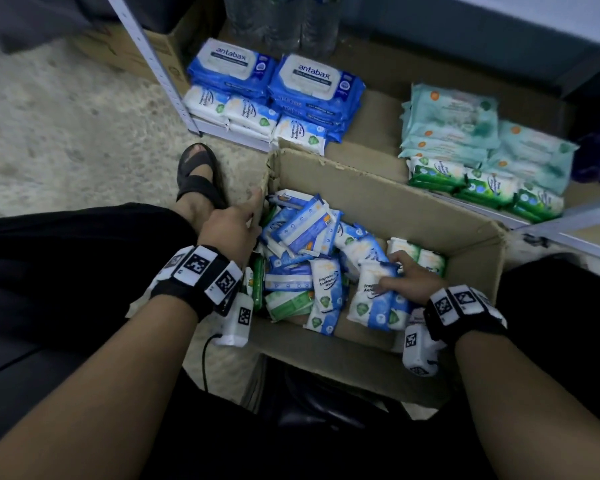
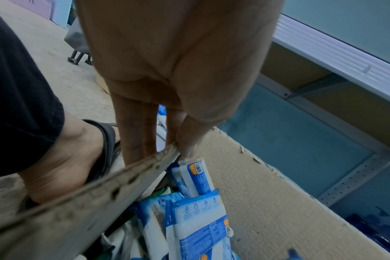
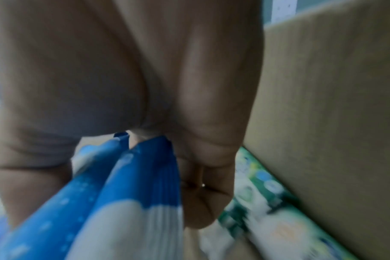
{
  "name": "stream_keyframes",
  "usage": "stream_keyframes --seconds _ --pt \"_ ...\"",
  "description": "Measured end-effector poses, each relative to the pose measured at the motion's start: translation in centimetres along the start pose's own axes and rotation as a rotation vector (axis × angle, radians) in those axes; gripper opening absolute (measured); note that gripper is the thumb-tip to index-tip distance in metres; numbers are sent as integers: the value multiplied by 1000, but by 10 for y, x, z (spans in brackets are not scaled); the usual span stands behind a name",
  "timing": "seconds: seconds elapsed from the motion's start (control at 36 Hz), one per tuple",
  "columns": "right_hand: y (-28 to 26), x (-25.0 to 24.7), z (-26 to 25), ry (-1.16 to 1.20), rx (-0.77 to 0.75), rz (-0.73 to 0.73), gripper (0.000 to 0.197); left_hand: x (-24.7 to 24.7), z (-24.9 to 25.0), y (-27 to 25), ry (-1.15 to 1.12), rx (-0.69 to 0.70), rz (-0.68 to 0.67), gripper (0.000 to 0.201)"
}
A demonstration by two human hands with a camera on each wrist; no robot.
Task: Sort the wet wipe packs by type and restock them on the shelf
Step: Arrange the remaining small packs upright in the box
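Low on the metal shelf (image 1: pixel 368 119) sorted stacks wait; I see my right hand (image 1: pixel 411 280) gripping 2 blue-and-white wipe packs (image 1: pixel 373 292) inside the brown cardboard box (image 1: pixel 378 199), while my left hand (image 1: pixel 234 226) pinches its rim. Matching packs lie forward-left.

Dim bluish light, speckled pale floor (image 1: pixel 66 133), grey metal shelving upright (image 1: pixel 160 71) — perhaps a blue-grey wall (image 1: pixel 465 19) behind.
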State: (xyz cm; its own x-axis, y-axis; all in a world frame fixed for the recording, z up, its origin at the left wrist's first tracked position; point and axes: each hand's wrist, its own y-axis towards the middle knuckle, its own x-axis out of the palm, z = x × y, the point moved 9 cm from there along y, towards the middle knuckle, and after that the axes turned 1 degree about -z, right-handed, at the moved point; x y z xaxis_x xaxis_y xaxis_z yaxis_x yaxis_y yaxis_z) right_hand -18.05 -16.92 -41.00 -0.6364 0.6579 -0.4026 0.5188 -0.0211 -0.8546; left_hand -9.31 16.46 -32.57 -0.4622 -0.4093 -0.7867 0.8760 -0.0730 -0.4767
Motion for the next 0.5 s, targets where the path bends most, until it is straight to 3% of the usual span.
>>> stream_keyframes --seconds 0.25,0.36,0.5 --pt "2 4 -84 233 -203 -27 56 2 -5 2 4 -2 -4 66" --pt "15 21 -139 312 -306 -16 73 4 -7 3 -36 19 -19 69" --pt "25 38 -177 392 -364 86 58 -4 -18 6 -72 5 37 68"
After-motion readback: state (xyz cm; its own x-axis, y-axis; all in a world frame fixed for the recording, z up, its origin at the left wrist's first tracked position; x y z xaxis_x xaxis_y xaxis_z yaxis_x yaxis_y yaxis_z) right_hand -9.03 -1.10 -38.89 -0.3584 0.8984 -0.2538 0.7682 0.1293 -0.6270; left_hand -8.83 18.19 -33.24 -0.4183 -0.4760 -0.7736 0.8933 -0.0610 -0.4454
